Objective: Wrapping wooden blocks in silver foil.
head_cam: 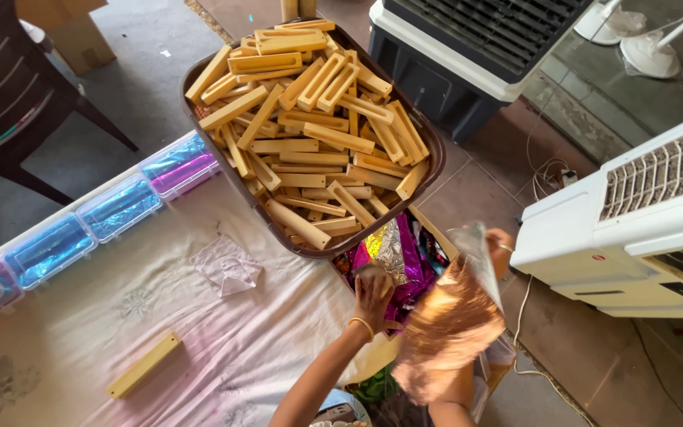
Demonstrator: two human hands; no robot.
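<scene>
My left hand (375, 294), with a gold bangle on the wrist, reaches into a cardboard box (439, 229) of shiny foil wrappers (395, 251) in pink, purple and silver. Its fingers curl down into the pile. To its right, my right hand (501, 247) is raised and holds a copper-coloured foil sheet (448, 328), which hangs down in front of my right arm. A large brown tray (430, 172) heaped with several yellow rectangular cases (314, 126) sits just beyond the box.
A cloth-covered table (120, 316) carries one yellow case (144, 365), a crumpled clear wrapper (227, 266) and clear boxes of blue and pink foil (120, 207) along its far edge. White air cooler (642, 229) and cables right, dark cooler (468, 55) behind, chair (9, 95) left.
</scene>
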